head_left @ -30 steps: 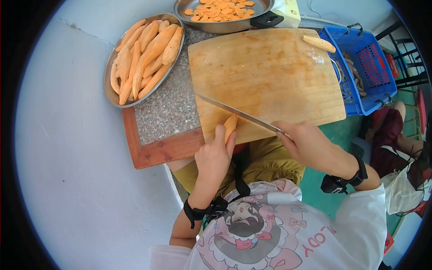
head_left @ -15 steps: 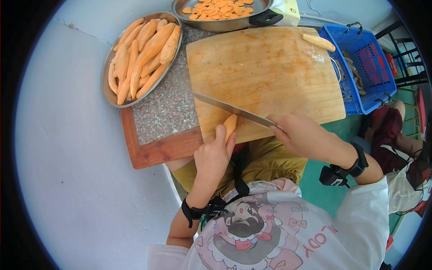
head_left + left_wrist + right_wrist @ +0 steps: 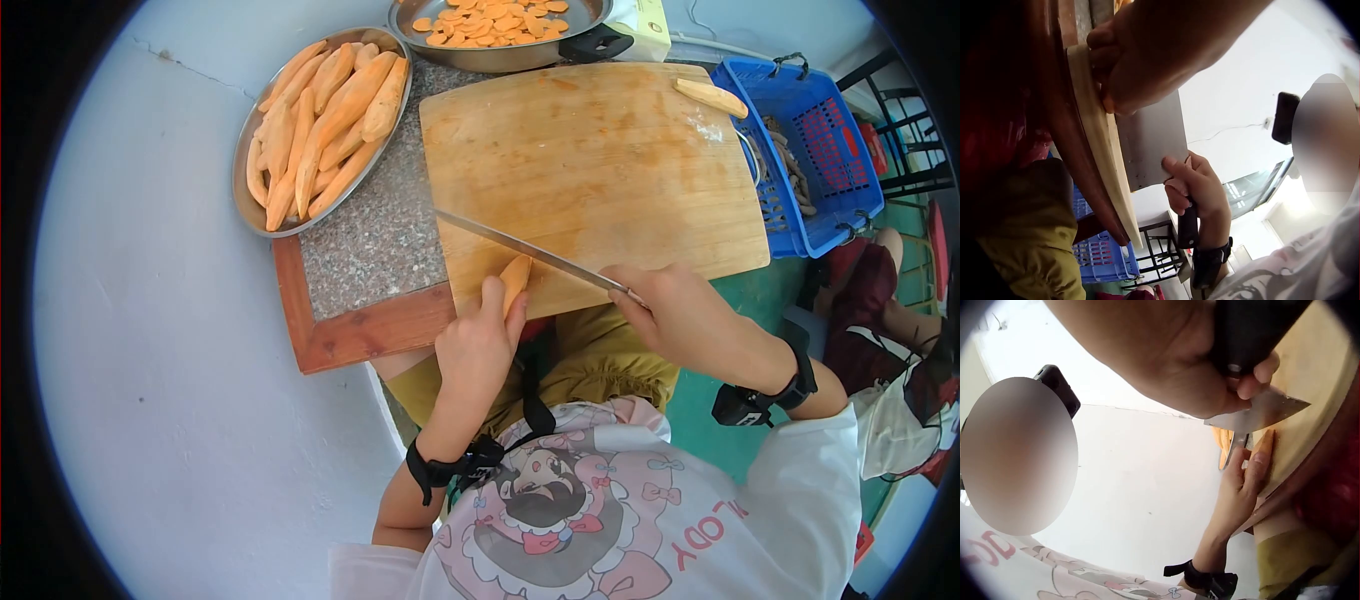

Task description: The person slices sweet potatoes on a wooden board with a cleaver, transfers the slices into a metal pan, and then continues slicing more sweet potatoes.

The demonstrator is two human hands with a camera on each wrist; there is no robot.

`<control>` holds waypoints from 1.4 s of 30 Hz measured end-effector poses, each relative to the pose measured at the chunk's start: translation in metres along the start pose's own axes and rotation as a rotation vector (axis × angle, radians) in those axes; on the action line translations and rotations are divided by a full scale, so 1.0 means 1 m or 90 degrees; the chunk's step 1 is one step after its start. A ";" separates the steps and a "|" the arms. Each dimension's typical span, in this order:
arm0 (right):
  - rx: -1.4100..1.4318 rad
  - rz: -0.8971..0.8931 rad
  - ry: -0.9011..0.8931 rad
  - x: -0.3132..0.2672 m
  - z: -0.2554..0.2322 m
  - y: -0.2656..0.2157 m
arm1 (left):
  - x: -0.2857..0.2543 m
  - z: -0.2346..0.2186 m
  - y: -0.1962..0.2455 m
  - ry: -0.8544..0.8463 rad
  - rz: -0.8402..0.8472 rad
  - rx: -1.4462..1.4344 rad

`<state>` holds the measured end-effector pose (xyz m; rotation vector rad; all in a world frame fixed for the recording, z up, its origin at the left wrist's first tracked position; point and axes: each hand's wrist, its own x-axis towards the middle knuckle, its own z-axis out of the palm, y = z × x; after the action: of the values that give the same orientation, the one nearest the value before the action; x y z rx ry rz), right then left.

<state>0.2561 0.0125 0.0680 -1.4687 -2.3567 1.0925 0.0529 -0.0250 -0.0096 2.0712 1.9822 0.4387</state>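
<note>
In the head view a peeled orange sweet potato [image 3: 516, 278] lies at the near left edge of the wooden cutting board [image 3: 600, 170]. My left hand [image 3: 475, 352] holds it between thumb and fingers, its tip pointing away from me. My right hand [image 3: 685, 312] grips a cleaver [image 3: 530, 250], whose blade slants over the board just beyond that tip. The left wrist view shows the broad blade [image 3: 1154, 137] standing on edge and the black handle [image 3: 1189, 226] inside the right hand's fingers. In the right wrist view the blade [image 3: 1266, 414] overlaps the board near the sweet potato [image 3: 1264, 450].
A metal tray [image 3: 243, 200] heaped with peeled sweet potatoes stands at the left. Behind the board, a pan [image 3: 490, 60] holds orange slices. Another peeled piece [image 3: 711, 97] lies at the board's far right corner. A blue basket [image 3: 825, 232] with brownish roots stands to the right.
The cleaver's blade turned its flat side up half a second ago and now shows nearly edge-on again. My right hand shifted slightly with it. The left hand keeps its hold on the sweet potato.
</note>
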 end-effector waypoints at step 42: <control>-0.010 0.009 -0.029 -0.002 -0.001 -0.006 | -0.001 0.002 0.000 0.008 0.014 0.025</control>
<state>0.2533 0.0094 0.0735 -1.4831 -2.3939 1.1254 0.0535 -0.0260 -0.0120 2.1200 1.9932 0.4202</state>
